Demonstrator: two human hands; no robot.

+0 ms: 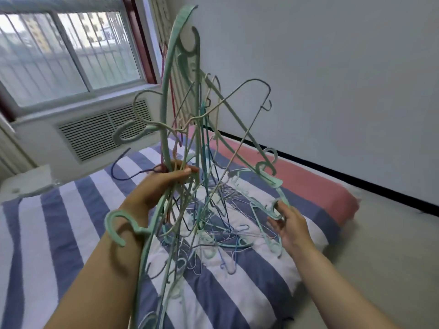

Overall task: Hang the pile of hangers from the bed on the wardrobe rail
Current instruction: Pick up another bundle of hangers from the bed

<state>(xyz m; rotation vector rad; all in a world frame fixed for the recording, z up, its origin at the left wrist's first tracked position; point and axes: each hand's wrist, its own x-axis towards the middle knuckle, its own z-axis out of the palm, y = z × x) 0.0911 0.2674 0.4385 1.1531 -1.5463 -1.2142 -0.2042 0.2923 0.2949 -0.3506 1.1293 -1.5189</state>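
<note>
Head view: left hand (161, 184) gripping tangled hangers (197, 143), right hand (288, 224) pinching one hook; no legible writing.

- We are finding no readable text, label, brand, number or sign anywhere in this view.

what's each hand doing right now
Left hand: gripping a tangled bunch of hangers.
Right hand: holding a green hanger's hook.
</note>
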